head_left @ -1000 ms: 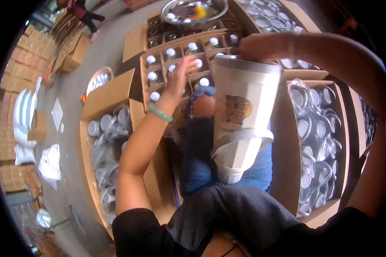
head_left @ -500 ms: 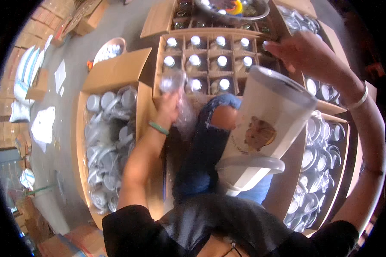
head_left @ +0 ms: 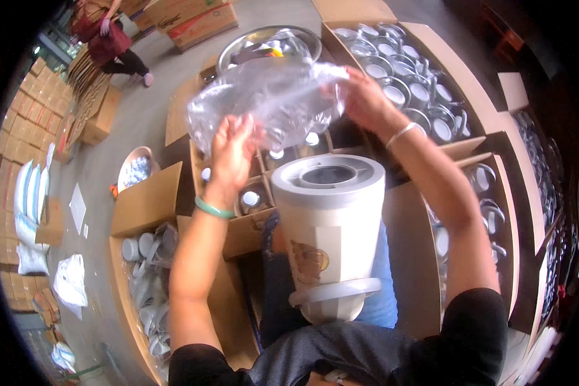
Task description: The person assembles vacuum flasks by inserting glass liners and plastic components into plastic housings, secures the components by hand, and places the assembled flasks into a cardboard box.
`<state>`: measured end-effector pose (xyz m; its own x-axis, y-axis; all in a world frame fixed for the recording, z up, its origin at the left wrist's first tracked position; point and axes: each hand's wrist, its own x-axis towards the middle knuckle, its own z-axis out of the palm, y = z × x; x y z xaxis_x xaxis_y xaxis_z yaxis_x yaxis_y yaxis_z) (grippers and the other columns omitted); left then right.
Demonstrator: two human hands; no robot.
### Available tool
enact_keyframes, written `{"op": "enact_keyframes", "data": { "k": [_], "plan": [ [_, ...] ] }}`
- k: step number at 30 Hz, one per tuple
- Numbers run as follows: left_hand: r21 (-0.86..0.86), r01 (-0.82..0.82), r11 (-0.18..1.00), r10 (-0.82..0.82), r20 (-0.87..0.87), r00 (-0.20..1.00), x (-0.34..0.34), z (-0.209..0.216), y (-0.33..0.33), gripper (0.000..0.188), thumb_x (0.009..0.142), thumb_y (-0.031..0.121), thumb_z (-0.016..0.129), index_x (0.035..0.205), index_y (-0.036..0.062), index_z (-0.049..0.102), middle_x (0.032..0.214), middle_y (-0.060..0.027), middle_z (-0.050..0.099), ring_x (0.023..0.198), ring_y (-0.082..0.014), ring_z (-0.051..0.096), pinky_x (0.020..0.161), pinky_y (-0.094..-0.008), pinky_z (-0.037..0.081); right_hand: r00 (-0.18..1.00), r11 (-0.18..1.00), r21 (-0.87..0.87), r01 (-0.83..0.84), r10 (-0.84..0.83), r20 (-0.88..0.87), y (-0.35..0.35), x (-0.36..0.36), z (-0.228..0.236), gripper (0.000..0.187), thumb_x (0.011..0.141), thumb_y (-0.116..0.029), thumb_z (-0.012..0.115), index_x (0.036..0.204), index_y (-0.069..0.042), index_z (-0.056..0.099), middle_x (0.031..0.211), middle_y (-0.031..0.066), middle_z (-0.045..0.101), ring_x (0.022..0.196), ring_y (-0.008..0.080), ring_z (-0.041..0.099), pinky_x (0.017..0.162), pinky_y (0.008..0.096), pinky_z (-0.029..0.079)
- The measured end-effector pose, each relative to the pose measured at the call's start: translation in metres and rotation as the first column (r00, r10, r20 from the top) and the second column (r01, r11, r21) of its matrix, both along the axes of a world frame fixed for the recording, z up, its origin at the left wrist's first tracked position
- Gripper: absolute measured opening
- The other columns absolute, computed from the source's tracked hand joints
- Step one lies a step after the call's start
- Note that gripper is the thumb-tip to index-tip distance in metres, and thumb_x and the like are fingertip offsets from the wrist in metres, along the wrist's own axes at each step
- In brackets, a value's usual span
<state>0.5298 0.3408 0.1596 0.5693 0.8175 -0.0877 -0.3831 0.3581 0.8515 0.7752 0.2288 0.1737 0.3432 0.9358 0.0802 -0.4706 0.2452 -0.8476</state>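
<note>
A clear plastic bag (head_left: pixel 270 106) is spread out in the air above a carton of bottles. My left hand (head_left: pixel 233 151) is closed on the bag's near left edge. At its upper right corner, my right hand (head_left: pixel 370 103) grips it too, fingers bent around the film. Between my legs stands a tapered cream plastic container (head_left: pixel 328 225), with a picture on its side. Its wide grey end, with a round recess, faces up, and a grey ring circles its lower part. White-capped bottles (head_left: pixel 251 199) sit in the carton's compartments, partly hidden by the bag and my left arm.
Open cartons of grey-lidded items flank me at left (head_left: pixel 149 283) and right (head_left: pixel 489 212). A bigger carton of metal-rimmed lids (head_left: pixel 405 77) is at the far right. Beyond the bag sits a metal basin (head_left: pixel 315 42). A person (head_left: pixel 109 42) stands far left.
The bag has risen from beside the bottles and is now stretched between both hands. My right hand has come to it. The container appears more upright, and the view has shifted.
</note>
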Motion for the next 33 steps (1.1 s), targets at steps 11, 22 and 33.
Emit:
{"op": "enact_keyframes", "data": {
  "k": [11, 22, 33],
  "plan": [
    [0.765, 0.024, 0.644, 0.076, -0.095, 0.993, -0.078, 0.013, -0.118, 0.036, 0.092, 0.038, 0.062, 0.087, 0.0062, 0.045, 0.068, -0.0011, 0.052, 0.056, -0.0074, 0.049, 0.051, -0.0232, 0.041, 0.748, 0.922, 0.386, 0.008, -0.262, 0.61, -0.16, -0.065, -0.007, 0.008, 0.087, -0.009, 0.065, 0.094, -0.005, 0.064, 0.096, 0.004, 0.062, 0.091, 0.0152, 0.059, 0.082, 0.0299, 0.047],
    [0.897, 0.426, 0.117, 0.414, -0.434, 0.8, -0.169, -0.013, -0.217, 0.045, 0.081, 0.02, 0.08, 0.113, -0.0014, 0.057, 0.105, -0.0152, 0.059, 0.094, -0.0311, 0.059, 0.079, -0.0409, 0.05, 0.384, 0.935, 0.353, -0.02, -0.319, 0.867, -0.256, -0.142, -0.096, 0.024, 0.071, -0.021, 0.057, 0.086, -0.002, 0.06, 0.087, 0.015, 0.058, 0.092, 0.0359, 0.056, 0.085, 0.0438, 0.047],
    [0.393, 0.9, 0.187, -0.235, -0.872, 0.43, -0.161, 0.024, -0.211, 0.064, 0.072, -0.006, 0.076, 0.13, -0.0042, 0.049, 0.115, -0.0206, 0.064, 0.106, -0.0257, 0.066, 0.084, -0.0345, 0.055, 0.487, 0.896, 0.206, 0.394, -0.393, 0.78, -0.219, -0.183, -0.054, 0.016, 0.086, -0.022, 0.061, 0.094, -0.009, 0.057, 0.086, 0.0116, 0.063, 0.081, 0.0353, 0.063, 0.067, 0.045, 0.049]
  ]
}}
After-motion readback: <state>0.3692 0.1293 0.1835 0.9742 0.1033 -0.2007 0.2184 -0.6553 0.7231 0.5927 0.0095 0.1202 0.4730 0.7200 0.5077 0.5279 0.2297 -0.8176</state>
